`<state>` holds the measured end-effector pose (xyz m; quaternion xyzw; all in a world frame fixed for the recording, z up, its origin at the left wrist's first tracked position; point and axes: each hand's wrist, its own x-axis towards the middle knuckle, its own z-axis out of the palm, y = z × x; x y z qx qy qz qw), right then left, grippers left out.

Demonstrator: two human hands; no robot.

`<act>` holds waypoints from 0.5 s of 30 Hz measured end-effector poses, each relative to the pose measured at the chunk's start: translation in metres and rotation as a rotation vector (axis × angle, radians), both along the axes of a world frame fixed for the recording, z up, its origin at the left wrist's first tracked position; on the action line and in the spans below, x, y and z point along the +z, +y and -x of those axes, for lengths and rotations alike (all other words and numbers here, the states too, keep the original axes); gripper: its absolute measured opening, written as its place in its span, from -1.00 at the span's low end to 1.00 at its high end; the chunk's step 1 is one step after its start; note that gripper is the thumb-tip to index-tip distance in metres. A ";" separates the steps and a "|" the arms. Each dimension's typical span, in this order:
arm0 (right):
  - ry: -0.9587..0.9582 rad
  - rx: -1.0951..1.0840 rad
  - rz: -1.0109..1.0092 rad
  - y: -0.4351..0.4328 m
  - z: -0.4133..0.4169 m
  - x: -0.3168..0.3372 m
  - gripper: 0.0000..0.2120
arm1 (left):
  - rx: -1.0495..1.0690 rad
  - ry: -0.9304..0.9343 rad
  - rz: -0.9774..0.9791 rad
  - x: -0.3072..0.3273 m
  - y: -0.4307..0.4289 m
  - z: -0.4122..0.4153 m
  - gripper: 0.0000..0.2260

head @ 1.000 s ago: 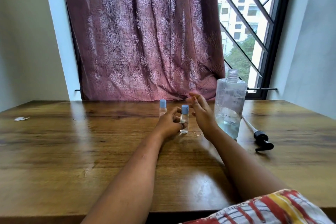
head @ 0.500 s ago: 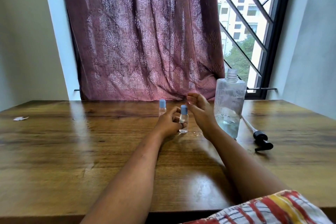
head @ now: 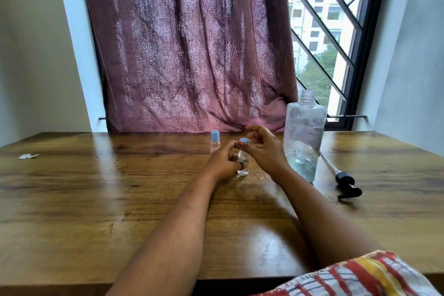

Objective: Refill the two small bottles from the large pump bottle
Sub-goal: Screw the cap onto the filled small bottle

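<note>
- Blue-capped small bottle stands on the table, just left of the large bottle.
- Left hand fingers grip its body.
- Right hand fingers pinch its cap.
- Second small bottle stands further left.

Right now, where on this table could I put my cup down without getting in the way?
The left half is bare, from the paper scrap across to the left forearm. The far right corner past the pump is bare too. It is crowded mid-table: both hands at a small bottle, another small bottle behind, the big bottle alongside.
</note>
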<state>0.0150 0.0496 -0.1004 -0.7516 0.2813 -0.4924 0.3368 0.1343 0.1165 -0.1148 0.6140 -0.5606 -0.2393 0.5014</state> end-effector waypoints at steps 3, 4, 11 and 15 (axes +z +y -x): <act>0.074 0.069 -0.002 0.001 -0.003 -0.003 -0.68 | 0.008 -0.026 0.015 0.000 0.000 0.000 -0.59; 0.089 0.070 0.018 0.001 -0.003 -0.003 -0.70 | 0.017 -0.033 0.019 0.000 0.000 0.000 -0.58; 0.058 -0.005 0.023 -0.003 0.002 -0.002 -0.71 | 0.003 -0.124 0.034 0.001 0.001 0.002 -0.59; 0.047 -0.070 0.031 -0.004 0.003 -0.001 -0.60 | 0.048 -0.164 0.064 0.000 -0.001 0.005 -0.63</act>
